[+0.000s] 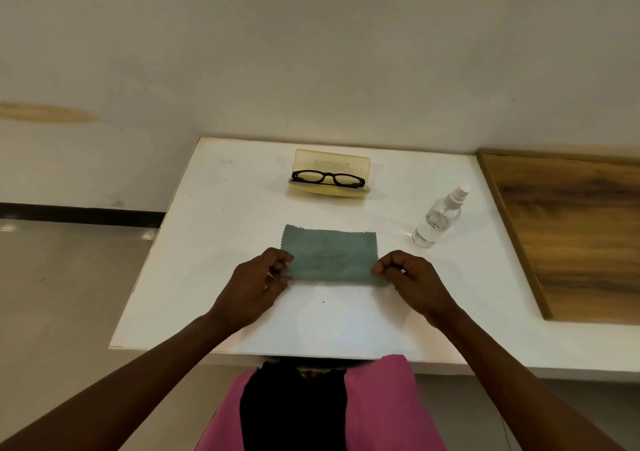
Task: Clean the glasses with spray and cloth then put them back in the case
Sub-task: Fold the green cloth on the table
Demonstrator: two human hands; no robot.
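A teal cleaning cloth (329, 255) with zigzag edges lies spread on the white table (214, 243). My left hand (258, 282) pinches its near left corner and my right hand (408, 279) pinches its near right corner. Behind the cloth, black-framed glasses (327, 178) sit in an open yellow case (330, 173) with its lid raised. A clear spray bottle (440, 217) with a white nozzle stands to the right of the cloth, apart from both hands.
A wooden board (571, 236) covers the surface at the far right. The table's left edge drops to a grey floor (69, 295), and a pale wall stands behind. My pink and black clothing shows below the near edge.
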